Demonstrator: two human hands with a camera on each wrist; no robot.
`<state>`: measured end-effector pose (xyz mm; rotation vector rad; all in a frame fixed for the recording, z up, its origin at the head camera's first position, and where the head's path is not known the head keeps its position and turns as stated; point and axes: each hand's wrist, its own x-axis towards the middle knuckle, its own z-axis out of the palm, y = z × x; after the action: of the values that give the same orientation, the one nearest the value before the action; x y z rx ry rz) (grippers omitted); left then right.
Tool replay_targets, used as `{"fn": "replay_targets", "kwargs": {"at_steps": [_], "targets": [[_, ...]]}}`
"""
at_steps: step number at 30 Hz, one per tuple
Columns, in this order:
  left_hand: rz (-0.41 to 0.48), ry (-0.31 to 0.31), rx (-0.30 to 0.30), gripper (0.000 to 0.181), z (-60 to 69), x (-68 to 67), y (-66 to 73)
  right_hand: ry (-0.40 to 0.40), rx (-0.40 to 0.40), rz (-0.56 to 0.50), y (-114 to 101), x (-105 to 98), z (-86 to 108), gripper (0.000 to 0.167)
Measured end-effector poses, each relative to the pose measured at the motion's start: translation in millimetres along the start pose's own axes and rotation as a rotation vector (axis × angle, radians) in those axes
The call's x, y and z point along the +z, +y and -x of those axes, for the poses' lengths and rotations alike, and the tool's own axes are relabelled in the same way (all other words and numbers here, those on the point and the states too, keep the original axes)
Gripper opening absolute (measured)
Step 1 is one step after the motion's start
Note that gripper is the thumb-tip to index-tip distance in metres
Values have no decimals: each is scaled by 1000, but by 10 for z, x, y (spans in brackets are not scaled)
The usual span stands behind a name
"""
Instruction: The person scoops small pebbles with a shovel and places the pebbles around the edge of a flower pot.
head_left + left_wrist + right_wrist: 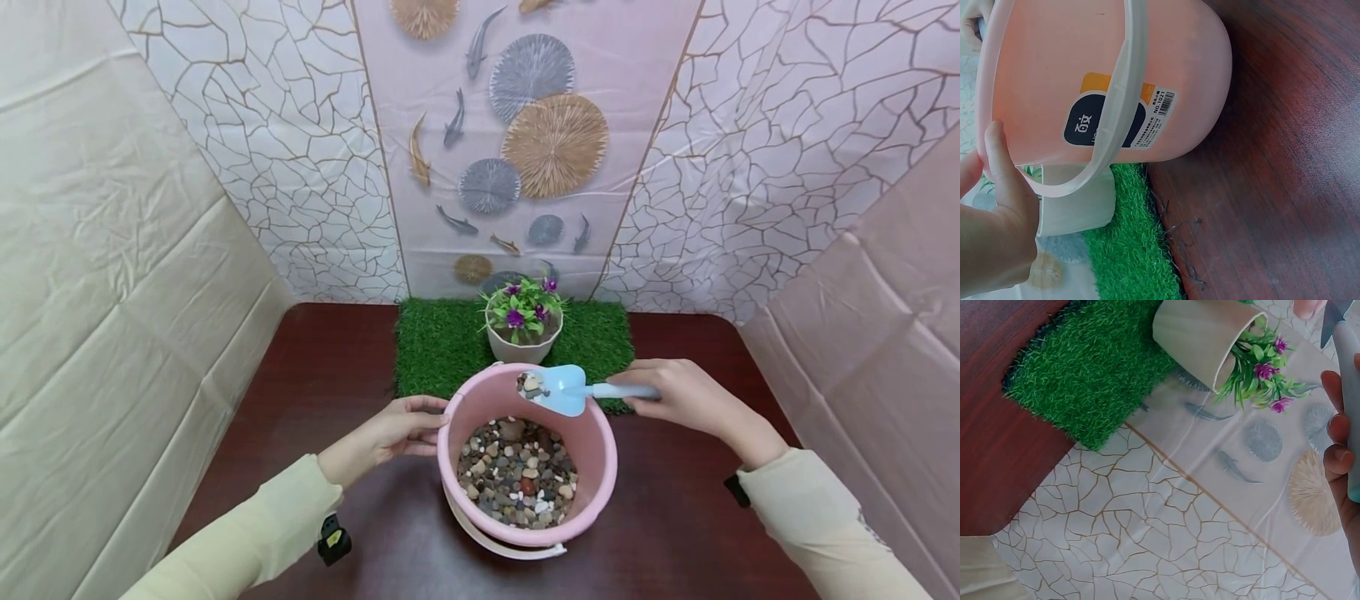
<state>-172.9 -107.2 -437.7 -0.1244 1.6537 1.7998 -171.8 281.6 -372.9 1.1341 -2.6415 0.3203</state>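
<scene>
Head view shows us a dark red table [330, 375] with a green mat [435, 333] along its back. We see a pink bucket [487, 404] standing upright before a white flowerpot [525, 350] on the mat. The left hand [390, 429] pinches the bucket's rim; the right hand [678, 396] grips a blue scoop [566, 392] above the bucket's far side. Pebbles [517, 467] cover the bucket's bottom, and a few lie in the scoop's tip.

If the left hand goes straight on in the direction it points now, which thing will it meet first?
The pink bucket; the left hand touches its rim, so it would likely press against that side at once.
</scene>
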Motion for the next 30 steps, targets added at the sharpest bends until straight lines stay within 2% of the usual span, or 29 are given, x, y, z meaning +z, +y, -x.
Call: {"fn": "replay_targets", "kwargs": {"at_steps": [10, 30], "targets": [[17, -13, 15, 38, 5, -15, -27, 9, 63, -31, 85, -18, 32, 28], [26, -19, 25, 37, -10, -22, -34, -36, 215, 12, 398, 57, 82, 25]]}}
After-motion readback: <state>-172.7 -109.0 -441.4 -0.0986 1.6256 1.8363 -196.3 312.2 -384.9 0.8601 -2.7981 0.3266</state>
